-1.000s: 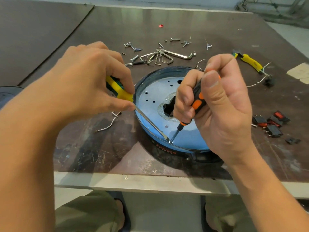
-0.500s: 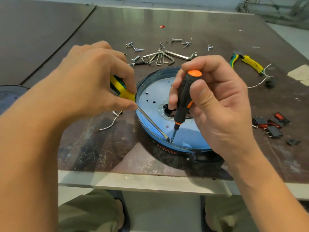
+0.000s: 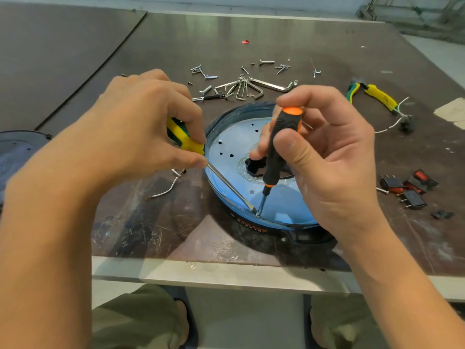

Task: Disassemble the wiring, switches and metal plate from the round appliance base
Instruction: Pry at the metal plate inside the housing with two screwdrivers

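The round appliance base [image 3: 254, 227] lies on the table near its front edge, with a bluish metal plate [image 3: 229, 144] seated inside its rim. My left hand [image 3: 141, 127] grips a yellow-handled screwdriver [image 3: 185, 141]; its long shaft slants down to the plate's near edge. My right hand [image 3: 324, 157] holds a black-and-orange screwdriver [image 3: 276, 157] nearly upright, and its tip meets the other tip at the plate's near rim. Removed black and red switches [image 3: 407, 190] lie at the right. A loose white wire [image 3: 167, 188] lies left of the base.
Several screws and a set of hex keys [image 3: 246, 88] lie behind the base. Yellow-handled pliers [image 3: 375, 95] with a white wire rest at the back right. A dark round cover [image 3: 15, 152] sits at the left edge. The table's front edge [image 3: 226, 273] is just below the base.
My right hand has raised its screwdriver from a slant to nearly upright, so the orange cap now shows. My left hand and its screwdriver have stayed in place.
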`<state>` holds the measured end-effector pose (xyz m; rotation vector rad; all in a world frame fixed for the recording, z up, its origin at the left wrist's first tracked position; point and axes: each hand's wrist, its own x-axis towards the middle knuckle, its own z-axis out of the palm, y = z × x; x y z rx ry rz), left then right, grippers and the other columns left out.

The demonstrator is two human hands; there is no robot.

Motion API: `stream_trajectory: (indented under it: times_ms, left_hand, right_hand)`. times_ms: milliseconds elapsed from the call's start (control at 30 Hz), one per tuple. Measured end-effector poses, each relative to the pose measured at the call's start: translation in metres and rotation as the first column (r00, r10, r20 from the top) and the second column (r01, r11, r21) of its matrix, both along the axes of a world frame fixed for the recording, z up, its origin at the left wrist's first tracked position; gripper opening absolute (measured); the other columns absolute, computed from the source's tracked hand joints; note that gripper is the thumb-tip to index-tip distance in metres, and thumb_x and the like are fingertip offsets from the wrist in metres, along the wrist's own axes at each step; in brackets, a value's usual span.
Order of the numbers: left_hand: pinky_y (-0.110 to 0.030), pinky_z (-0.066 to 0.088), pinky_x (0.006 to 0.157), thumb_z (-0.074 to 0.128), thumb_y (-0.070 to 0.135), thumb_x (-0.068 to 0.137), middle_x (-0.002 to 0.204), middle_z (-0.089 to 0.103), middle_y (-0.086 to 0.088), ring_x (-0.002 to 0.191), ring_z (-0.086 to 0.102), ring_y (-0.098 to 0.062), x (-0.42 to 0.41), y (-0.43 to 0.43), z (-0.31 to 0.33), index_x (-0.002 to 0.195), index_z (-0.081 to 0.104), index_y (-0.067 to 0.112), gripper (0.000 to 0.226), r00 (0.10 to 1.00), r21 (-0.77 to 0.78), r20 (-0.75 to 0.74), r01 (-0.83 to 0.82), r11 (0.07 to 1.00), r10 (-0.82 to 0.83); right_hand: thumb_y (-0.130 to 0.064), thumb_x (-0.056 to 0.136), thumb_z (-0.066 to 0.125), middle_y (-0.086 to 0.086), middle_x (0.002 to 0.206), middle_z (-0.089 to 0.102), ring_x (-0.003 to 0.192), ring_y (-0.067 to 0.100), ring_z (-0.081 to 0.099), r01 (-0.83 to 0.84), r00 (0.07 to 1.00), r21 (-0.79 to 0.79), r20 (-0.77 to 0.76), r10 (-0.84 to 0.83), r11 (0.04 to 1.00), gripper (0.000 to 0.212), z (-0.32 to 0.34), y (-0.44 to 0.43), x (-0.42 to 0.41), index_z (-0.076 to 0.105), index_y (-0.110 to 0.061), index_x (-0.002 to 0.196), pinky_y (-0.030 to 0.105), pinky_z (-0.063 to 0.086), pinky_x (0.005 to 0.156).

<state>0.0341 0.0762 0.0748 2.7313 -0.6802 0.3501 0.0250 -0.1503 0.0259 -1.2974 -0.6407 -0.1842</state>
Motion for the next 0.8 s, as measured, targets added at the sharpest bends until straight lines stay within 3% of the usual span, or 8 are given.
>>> stream_trajectory:
  times_ms: [67,133,233,300,400,500,633,800]
  left_hand:
    - [-0.049,0.048,0.073,0.085,0.049,0.059,0.079,0.062,0.014,0.090,0.050,-0.021,-0.0004,-0.0003,-0.0004,0.071,0.072,0.035,0.022,1.000,0.000,-0.007,-0.002,1.000,0.002]
    - [-0.048,0.048,0.073,0.084,0.049,0.060,0.079,0.062,0.015,0.089,0.049,-0.020,-0.0007,0.0000,-0.0004,0.071,0.072,0.035,0.022,1.000,-0.003,-0.014,-0.010,1.000,0.010]
    - [-0.048,0.047,0.073,0.079,0.053,0.059,0.078,0.062,0.014,0.088,0.049,-0.019,-0.0009,-0.0009,0.0001,0.072,0.072,0.034,0.023,1.000,-0.010,-0.015,-0.013,1.000,0.013]
    - [-0.048,0.047,0.074,0.080,0.052,0.059,0.078,0.062,0.013,0.089,0.049,-0.020,-0.0009,-0.0013,-0.0002,0.072,0.072,0.034,0.023,1.000,-0.011,-0.014,-0.014,1.000,0.014]
    - [-0.049,0.047,0.075,0.079,0.052,0.059,0.078,0.062,0.012,0.089,0.050,-0.021,-0.0013,-0.0014,-0.0003,0.072,0.073,0.034,0.023,1.000,-0.014,-0.013,-0.013,1.000,0.013]
    - [-0.049,0.047,0.074,0.079,0.053,0.059,0.079,0.062,0.013,0.089,0.050,-0.021,-0.0013,-0.0003,-0.0001,0.073,0.073,0.034,0.024,1.000,-0.013,-0.012,-0.010,1.000,0.010]
    - [-0.047,0.047,0.073,0.078,0.055,0.060,0.080,0.061,0.013,0.088,0.048,-0.019,-0.0011,0.0022,-0.0012,0.074,0.073,0.035,0.025,1.000,0.003,-0.006,-0.009,1.000,0.009]
    - [-0.044,0.046,0.068,0.078,0.056,0.061,0.082,0.062,0.014,0.085,0.047,-0.017,-0.0005,0.0041,-0.0022,0.075,0.073,0.037,0.025,0.999,0.031,0.038,0.029,0.999,-0.030]
  right_hand:
    - [-0.011,0.093,0.057,0.017,0.093,0.061,0.079,0.032,0.070,-0.025,0.999,-0.009,0.028,0.025,1.000,0.030,-0.0023,-0.0024,0.0011,0.054,-0.012,0.123,0.065,0.056,0.076]
    - [-0.009,0.097,0.052,0.019,0.097,0.062,0.085,0.035,0.070,-0.060,0.997,-0.014,0.047,0.060,0.998,0.030,-0.0044,-0.0040,0.0018,0.053,-0.012,0.126,0.071,0.052,0.081]
    - [-0.011,0.101,0.052,0.018,0.099,0.063,0.090,0.034,0.070,-0.095,0.995,-0.011,0.000,0.095,0.995,0.024,-0.0055,-0.0042,0.0020,0.056,-0.009,0.124,0.060,0.056,0.088]
    - [-0.016,0.101,0.060,0.019,0.097,0.061,0.087,0.037,0.065,-0.090,0.996,-0.011,-0.015,0.090,0.996,0.022,-0.0042,-0.0020,0.0010,0.058,-0.009,0.121,0.055,0.059,0.080]
    - [-0.021,0.086,0.071,0.018,0.090,0.058,0.081,0.046,0.057,-0.001,1.000,-0.037,0.021,0.002,0.999,0.033,-0.0024,-0.0016,0.0013,0.060,-0.012,0.116,0.061,0.057,0.066]
    - [-0.016,0.092,0.063,0.010,0.096,0.068,0.085,0.036,0.070,0.003,1.000,-0.025,0.008,-0.002,1.000,0.031,-0.0038,-0.0049,0.0024,0.060,-0.013,0.122,0.049,0.060,0.077]
    - [-0.003,0.102,0.049,0.013,0.103,0.069,0.097,0.034,0.072,-0.051,0.998,-0.022,-0.047,0.050,0.998,0.026,-0.0073,-0.0070,0.0040,0.056,-0.007,0.127,0.049,0.057,0.090]
    - [-0.005,0.094,0.067,0.011,0.100,0.063,0.086,0.041,0.064,0.050,0.999,-0.054,0.014,-0.049,0.997,0.028,-0.0050,-0.0062,0.0034,0.061,-0.014,0.119,0.046,0.061,0.073]
